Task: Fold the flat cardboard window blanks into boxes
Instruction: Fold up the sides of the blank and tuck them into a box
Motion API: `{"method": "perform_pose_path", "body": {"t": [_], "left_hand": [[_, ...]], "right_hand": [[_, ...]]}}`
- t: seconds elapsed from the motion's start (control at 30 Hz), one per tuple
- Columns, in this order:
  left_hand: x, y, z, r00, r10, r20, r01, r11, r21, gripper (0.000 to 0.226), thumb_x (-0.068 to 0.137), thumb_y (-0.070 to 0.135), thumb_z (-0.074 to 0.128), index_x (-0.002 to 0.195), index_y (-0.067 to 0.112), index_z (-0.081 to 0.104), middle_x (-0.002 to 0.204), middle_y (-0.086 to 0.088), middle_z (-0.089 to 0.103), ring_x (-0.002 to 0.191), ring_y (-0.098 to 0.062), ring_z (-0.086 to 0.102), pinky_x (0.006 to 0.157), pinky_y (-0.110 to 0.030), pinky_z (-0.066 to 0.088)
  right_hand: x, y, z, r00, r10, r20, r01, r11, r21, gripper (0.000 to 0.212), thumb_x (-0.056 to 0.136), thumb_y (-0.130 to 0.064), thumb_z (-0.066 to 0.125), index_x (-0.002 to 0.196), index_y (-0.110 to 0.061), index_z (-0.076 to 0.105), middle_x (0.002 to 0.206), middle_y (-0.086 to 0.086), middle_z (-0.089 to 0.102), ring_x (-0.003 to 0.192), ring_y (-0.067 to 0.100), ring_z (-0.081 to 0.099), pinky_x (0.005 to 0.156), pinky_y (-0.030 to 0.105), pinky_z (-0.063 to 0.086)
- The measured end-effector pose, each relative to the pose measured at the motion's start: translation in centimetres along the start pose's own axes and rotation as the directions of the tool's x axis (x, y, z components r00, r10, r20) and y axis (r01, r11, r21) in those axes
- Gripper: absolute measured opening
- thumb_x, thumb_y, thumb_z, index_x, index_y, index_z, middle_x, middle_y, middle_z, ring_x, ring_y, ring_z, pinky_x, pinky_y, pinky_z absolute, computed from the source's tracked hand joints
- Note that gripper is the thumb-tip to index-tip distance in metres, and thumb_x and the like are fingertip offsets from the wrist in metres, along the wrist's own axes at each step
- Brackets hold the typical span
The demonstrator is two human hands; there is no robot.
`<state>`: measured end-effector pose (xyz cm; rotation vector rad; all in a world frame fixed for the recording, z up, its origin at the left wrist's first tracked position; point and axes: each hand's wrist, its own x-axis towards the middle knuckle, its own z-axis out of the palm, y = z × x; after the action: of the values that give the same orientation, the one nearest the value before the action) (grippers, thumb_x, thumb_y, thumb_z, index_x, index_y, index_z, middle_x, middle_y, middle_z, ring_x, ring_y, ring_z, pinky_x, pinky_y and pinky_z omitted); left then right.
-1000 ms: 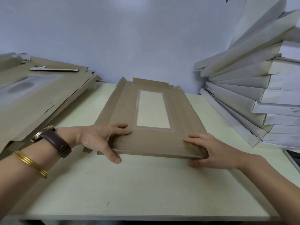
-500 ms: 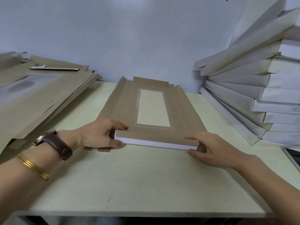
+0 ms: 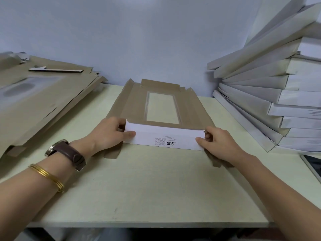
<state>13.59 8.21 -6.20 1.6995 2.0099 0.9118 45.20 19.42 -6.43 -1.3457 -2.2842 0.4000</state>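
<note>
While the white flap [image 3: 163, 136] stands up, fingers [image 3: 129, 134] pinch both ends.

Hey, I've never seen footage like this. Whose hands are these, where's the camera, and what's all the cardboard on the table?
No machine here: a camera worn on a person's head looks down at their own two bare hands. On the pale table lies a brown cardboard window blank. Its near flap is folded up, showing a white side printed SGS. The left hand pinches the flap's left end, the right hand its right end. A pile of flat blanks sits at left; a stack of white folded boxes leans at right.
</note>
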Motion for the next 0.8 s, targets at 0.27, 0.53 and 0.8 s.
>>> {"method": "perform_pose_path", "body": {"t": [0.27,0.53,0.8], "left_hand": [[1.0,0.4,1.5,0.994,-0.034,-0.104,0.054,0.980,0.193,0.030,0.084,0.030,0.067,0.093,0.006,0.052,0.095,-0.008,0.056,0.085,-0.026,0.052,0.069,-0.036,0.043],[0.3,1.0,2.8,0.956,0.274,-0.104,-0.204,0.877,0.435,0.029,0.085,0.011,0.058,0.114,0.010,0.056,0.114,-0.008,0.046,0.103,-0.027,0.040,0.089,-0.040,0.039],[0.5,3.8,5.7,0.880,0.453,0.141,-0.464,0.760,0.455,0.026,0.095,0.011,0.043,0.116,0.011,0.059,0.114,-0.003,0.054,0.106,-0.021,0.050,0.086,-0.034,0.041]], "right_hand": [[0.9,-1.3,0.9,0.984,0.172,0.052,-0.167,0.982,-0.093,0.017,0.088,-0.027,0.058,0.078,-0.015,0.049,0.080,0.000,0.056,0.083,0.021,0.054,0.073,0.034,0.045],[0.2,-2.6,2.2,0.999,0.021,-0.040,-0.033,0.945,-0.326,0.018,0.088,-0.014,0.054,0.105,-0.011,0.051,0.110,0.006,0.041,0.107,0.026,0.037,0.086,0.036,0.040],[-0.1,-6.8,5.9,0.940,-0.342,-0.005,0.321,0.886,-0.335,0.019,0.093,-0.008,0.045,0.103,-0.004,0.060,0.104,0.011,0.056,0.102,0.030,0.046,0.077,0.032,0.031]]}}
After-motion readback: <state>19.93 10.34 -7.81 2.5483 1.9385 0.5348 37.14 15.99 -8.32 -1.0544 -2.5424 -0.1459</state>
